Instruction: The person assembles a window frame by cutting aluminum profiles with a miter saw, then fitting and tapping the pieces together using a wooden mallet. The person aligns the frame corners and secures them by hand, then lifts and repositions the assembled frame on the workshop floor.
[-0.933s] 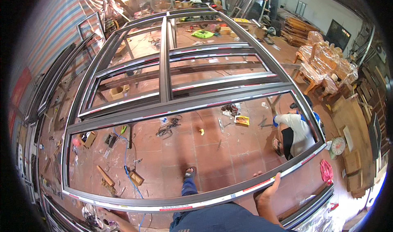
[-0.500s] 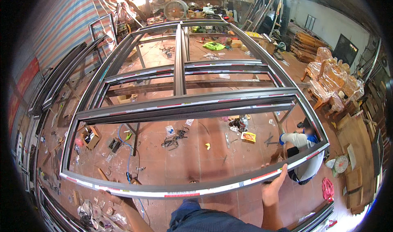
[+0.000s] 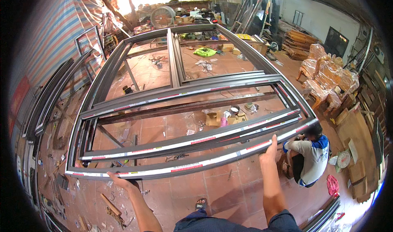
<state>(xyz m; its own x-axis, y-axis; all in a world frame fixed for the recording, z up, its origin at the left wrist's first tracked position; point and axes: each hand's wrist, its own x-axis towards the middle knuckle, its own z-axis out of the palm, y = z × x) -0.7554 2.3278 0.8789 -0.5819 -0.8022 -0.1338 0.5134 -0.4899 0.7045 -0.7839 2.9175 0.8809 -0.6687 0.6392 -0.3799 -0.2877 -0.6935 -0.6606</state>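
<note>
A large dark metal window or door frame, with white and red tape along its edges, spans the view. My left hand grips the left part of its near rail, thumb on top, fingers mostly hidden below. On the right part of the same rail my right hand has its thumb up along the outer face, its other fingers hidden behind. Inside lies a smaller dark taped sash, its near rail close to the outer one. An upright dark bar divides the far half.
Beside the frame's right corner a co-worker crouches. Plastic-wrapped wooden chairs stand at right, near stacked planks. Long dark profiles lie at left. Wood scraps and a pink bag are on the tiled floor.
The frame's near rail sits more tilted, its right end higher in view. The inner sash has shifted nearer to that rail. Both hands still hold on, and the co-worker shows more fully.
</note>
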